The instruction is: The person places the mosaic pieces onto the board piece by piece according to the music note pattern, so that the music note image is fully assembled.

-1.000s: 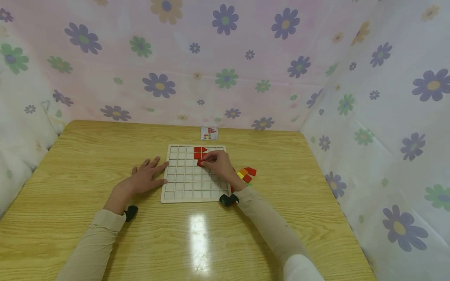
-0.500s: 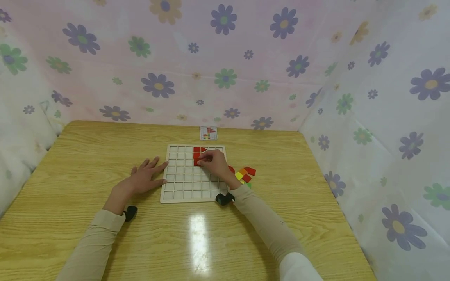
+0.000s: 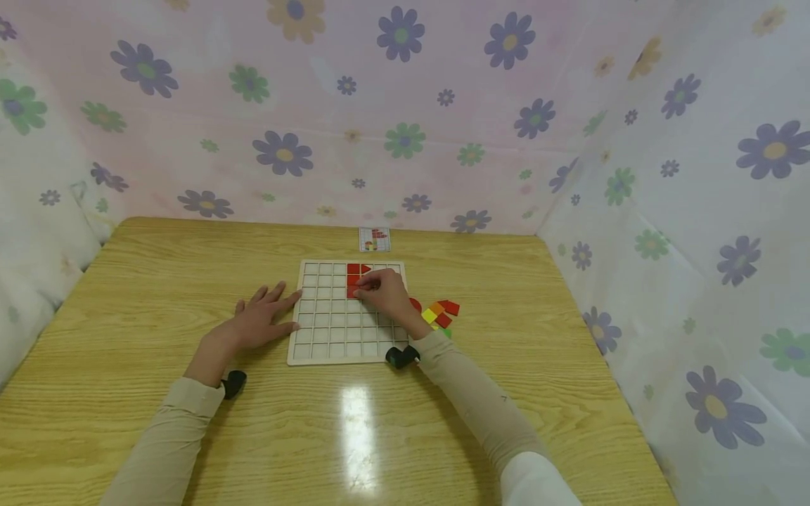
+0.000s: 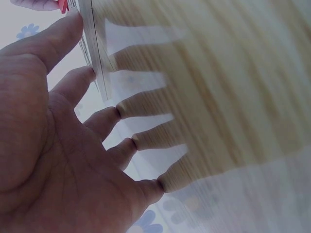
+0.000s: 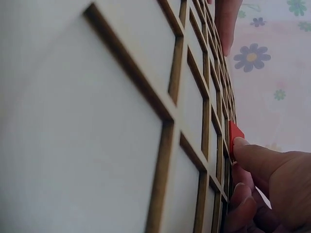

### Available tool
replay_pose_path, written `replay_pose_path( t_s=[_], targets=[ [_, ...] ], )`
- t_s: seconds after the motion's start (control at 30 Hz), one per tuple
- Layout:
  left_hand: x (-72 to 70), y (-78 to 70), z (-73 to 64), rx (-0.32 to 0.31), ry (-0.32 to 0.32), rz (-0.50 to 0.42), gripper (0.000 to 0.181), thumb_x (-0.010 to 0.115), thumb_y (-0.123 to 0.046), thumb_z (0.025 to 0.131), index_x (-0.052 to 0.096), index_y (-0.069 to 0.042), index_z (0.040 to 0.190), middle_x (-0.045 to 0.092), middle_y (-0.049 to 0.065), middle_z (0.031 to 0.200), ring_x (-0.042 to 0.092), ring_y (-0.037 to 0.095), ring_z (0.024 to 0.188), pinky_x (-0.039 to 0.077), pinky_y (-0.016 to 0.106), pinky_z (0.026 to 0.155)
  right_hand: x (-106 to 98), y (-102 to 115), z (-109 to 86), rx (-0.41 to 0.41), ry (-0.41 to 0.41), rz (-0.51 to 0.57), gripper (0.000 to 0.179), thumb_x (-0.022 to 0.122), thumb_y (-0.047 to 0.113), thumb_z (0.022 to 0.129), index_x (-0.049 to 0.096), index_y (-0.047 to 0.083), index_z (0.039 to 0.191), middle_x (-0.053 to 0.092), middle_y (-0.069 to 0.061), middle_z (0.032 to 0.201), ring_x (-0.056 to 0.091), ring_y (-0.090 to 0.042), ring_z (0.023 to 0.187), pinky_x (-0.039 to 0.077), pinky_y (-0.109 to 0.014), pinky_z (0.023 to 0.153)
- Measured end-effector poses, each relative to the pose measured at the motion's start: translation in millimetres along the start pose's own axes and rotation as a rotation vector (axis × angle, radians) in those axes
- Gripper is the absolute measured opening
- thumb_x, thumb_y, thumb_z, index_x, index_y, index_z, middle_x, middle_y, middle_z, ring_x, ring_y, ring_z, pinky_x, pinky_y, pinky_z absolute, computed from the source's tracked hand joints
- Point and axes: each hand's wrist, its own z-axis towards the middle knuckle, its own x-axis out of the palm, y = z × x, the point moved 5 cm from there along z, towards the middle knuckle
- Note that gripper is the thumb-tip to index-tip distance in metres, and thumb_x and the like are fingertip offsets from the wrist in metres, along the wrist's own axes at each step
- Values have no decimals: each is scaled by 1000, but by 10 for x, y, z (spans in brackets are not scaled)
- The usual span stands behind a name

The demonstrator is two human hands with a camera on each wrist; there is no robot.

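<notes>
A pale wooden grid board (image 3: 321, 320) lies on the table. My right hand (image 3: 389, 294) is over its upper right part, pinching a red square tile (image 3: 351, 292) at a cell in the third row. In the right wrist view the red tile (image 5: 235, 135) stands slightly tilted at the grid, under the thumb. Above it sit red square tiles (image 3: 353, 268) and a red triangular tile (image 3: 365, 268); my fingers hide some cells. My left hand (image 3: 258, 323) rests spread on the table, its thumb and index fingertips touching the board's left edge.
Right of the board lies a loose group of tiles: yellow (image 3: 429, 315), orange (image 3: 436, 308), red (image 3: 444, 320) and green (image 3: 448, 333). A small printed pattern card (image 3: 375, 239) lies behind the board. Flowered cloth (image 3: 405, 98) surrounds the table.
My right hand has moved slightly left with the red tile, which now lines up under the red column. My left hand keeps its place.
</notes>
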Motion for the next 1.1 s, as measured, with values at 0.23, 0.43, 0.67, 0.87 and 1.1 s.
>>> replay_pose_path(
  t_s=[0.23,0.43,0.67,0.87,1.1],
  targets=[
    [7,5,-9,-1,2,3,72,60,-42,102,33,-8,160,13,32,165,7,62,147,9,86,104,5,5,-17,18,9,3,11,79,8,90,78,-1,95,77,-14,88,72,-20,78,56,-24,71],
    [10,-1,-10,0,0,12,71,59,-41,103,33,-8,160,13,32,165,7,61,148,10,85,104,0,15,-22,42,10,20,10,79,7,89,78,-1,95,77,-14,88,72,-21,78,56,-25,70],
    [-20,-15,-14,10,-8,6,71,60,-40,103,34,-6,159,14,33,164,8,62,147,9,86,104,-9,24,-9,29,-2,12,10,80,8,89,79,-1,92,77,-14,86,73,-20,76,57,-26,71],
    [-20,-23,-20,12,-7,2,71,60,-39,103,34,-6,159,13,33,164,8,63,147,9,86,103,12,8,-15,41,11,-18,9,78,11,91,80,3,94,77,-11,87,71,-18,76,56,-26,73],
    [-12,-24,-14,10,-9,3,71,60,-41,103,33,-6,159,13,33,164,8,62,147,10,86,103,-26,48,-75,41,58,-22,13,72,13,96,79,3,102,77,-10,97,70,-20,85,55,-27,75]
  ],
)
